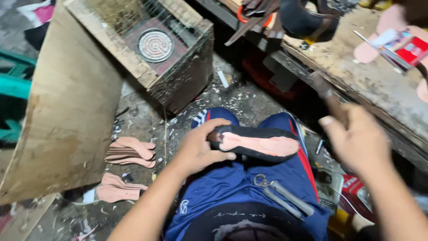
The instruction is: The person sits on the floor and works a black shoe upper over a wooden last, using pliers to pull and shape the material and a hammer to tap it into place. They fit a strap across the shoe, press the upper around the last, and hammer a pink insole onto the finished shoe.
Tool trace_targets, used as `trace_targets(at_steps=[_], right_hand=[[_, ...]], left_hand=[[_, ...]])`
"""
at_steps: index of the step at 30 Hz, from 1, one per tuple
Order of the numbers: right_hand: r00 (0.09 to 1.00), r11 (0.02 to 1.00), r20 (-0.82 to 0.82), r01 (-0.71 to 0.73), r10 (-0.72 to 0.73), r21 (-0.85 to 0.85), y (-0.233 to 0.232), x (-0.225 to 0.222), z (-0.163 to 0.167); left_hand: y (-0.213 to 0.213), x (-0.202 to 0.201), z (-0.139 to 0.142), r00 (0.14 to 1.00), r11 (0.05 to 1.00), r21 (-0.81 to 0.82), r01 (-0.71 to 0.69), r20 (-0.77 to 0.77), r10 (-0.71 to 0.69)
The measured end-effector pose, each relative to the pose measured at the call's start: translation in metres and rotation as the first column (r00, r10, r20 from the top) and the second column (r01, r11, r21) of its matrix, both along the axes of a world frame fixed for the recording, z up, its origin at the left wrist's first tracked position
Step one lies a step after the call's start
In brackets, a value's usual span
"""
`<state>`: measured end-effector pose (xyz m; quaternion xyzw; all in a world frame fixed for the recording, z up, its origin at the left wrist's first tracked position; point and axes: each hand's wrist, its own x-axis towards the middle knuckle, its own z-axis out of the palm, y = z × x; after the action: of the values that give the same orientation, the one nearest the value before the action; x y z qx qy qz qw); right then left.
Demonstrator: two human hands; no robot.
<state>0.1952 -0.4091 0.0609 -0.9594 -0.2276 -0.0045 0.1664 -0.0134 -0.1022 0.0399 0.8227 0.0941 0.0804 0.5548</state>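
Head-camera view: a shoe upper [256,143], black with a pinkish insole face turned up, was held across the lap of a seated person, resting on blue shorts [249,187]. The left hand [198,149] was closed around its heel end, fingers wrapped over the top edge and the thumb pressed along the near side; the toe end stretched away from that grip, unsupported except by the thighs. The right hand [359,140] was raised well apart from the shoe, curled tight around the brown handle of a tool [330,100] whose working end was blurred and could not be made out.

Judged from the frame, the piece looked light and fairly stiff, probably stretched over a form, with a soft, slightly yielding rim; a hold at the heel, where the left hand sat, seemed the firmest place, the pink face being best left untouched. Metal pincers [283,196] lay on the shorts just below the grip. Beyond the left wrist, stacked pink insoles [131,151] were spread on the littered floor, and a cluttered wooden bench [379,76] stood past the raised tool.
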Motion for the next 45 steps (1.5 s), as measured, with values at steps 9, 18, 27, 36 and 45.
trace_targets(at_steps=[9, 18, 27, 36, 45], right_hand=[[0.959, 0.973, 0.260, 0.050, -0.110, 0.226, -0.081, 0.090, -0.036], [0.953, 0.917, 0.035, -0.298, 0.300, 0.265, 0.014, -0.035, 0.029], [0.728, 0.620, 0.246, -0.678, 0.639, 0.396, 0.073, -0.057, 0.044], [0.827, 0.709, 0.323, -0.561, 0.460, 0.428, 0.079, -0.103, 0.043], [0.820, 0.785, -0.170, -0.429, 0.546, 0.447, 0.034, -0.125, -0.011]], left_hand=[[0.044, 0.003, 0.086, 0.939, 0.919, 0.232, 0.317, 0.056, -0.338], [0.014, 0.050, 0.040, 0.888, 0.902, 0.070, 0.427, 0.154, -0.432], [-0.007, 0.051, 0.041, 0.879, 0.895, 0.223, 0.387, 0.203, -0.431], [-0.031, 0.039, 0.026, 0.956, 0.963, 0.223, 0.151, 0.214, -0.200], [-0.052, 0.024, 0.012, 0.997, 0.996, -0.046, -0.079, 0.008, 0.080]])
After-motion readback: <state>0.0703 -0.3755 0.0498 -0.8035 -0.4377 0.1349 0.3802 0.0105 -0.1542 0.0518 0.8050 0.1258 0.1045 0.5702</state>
